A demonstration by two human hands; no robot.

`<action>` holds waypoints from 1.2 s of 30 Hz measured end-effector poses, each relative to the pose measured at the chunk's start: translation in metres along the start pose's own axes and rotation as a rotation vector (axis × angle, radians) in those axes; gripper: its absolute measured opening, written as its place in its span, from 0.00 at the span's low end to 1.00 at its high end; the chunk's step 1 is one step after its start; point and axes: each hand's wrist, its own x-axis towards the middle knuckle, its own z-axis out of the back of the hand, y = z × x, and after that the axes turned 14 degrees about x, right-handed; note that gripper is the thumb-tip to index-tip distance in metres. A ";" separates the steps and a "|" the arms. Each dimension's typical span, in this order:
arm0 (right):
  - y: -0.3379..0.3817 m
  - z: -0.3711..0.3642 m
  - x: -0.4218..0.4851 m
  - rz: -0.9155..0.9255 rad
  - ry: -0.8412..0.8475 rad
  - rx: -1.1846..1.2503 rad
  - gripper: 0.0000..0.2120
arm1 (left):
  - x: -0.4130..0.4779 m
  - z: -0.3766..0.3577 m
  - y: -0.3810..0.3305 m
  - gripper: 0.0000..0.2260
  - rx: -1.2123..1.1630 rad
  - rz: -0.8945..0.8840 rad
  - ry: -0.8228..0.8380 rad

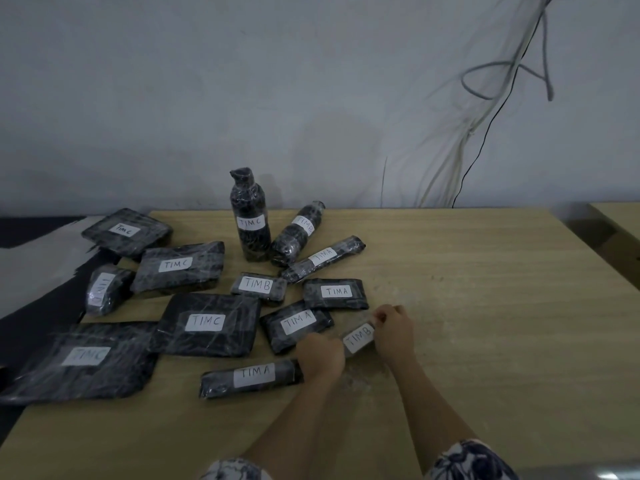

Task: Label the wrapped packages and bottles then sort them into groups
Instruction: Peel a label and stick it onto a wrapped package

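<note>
Both hands hold a small black-wrapped package (358, 338) with a white label reading TIMB, low on the wooden table (485, 306). My left hand (320, 353) grips its near end; my right hand (393, 327) pinches its far end. Several other labelled black packages lie to the left, among them a TIMA bar (252, 375), a TIMA pack (298, 322), another TIMA pack (335, 292), a TIMB pack (258, 285) and a large TIMC pack (206, 323). A wrapped bottle labelled TIMC (250, 220) stands upright behind them, with a wrapped bottle (298, 233) lying beside it.
More TIMC packages (86, 362) sit at the table's left edge, partly over a dark and white surface (34, 271). Loose cables (485, 116) hang on the wall at the back right. Another table's corner (620, 220) shows far right.
</note>
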 end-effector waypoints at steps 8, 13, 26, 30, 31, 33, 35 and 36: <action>-0.004 0.006 0.003 -0.194 -0.030 0.314 0.16 | 0.005 -0.006 0.014 0.11 0.090 -0.179 -0.165; -0.006 0.005 0.000 -0.221 -0.050 0.382 0.16 | 0.008 -0.025 0.018 0.13 0.409 -0.790 -0.327; 0.013 -0.004 -0.015 0.375 0.030 -0.009 0.12 | 0.025 -0.038 0.028 0.25 0.811 -0.862 -0.055; 0.007 -0.004 -0.014 0.435 0.281 -0.091 0.13 | 0.028 -0.036 0.034 0.21 0.834 -0.956 -0.063; 0.002 0.000 -0.013 0.450 0.297 -0.070 0.14 | 0.026 -0.032 0.033 0.20 0.831 -0.938 -0.051; -0.007 0.006 -0.014 0.457 0.310 -0.026 0.12 | 0.020 -0.025 0.031 0.20 0.777 -0.937 -0.058; -0.014 0.011 -0.012 0.454 0.313 -0.022 0.10 | 0.019 -0.023 0.034 0.24 0.714 -0.902 -0.032; -0.015 0.012 -0.011 0.448 0.322 -0.031 0.10 | 0.019 -0.024 0.035 0.26 0.682 -0.905 -0.013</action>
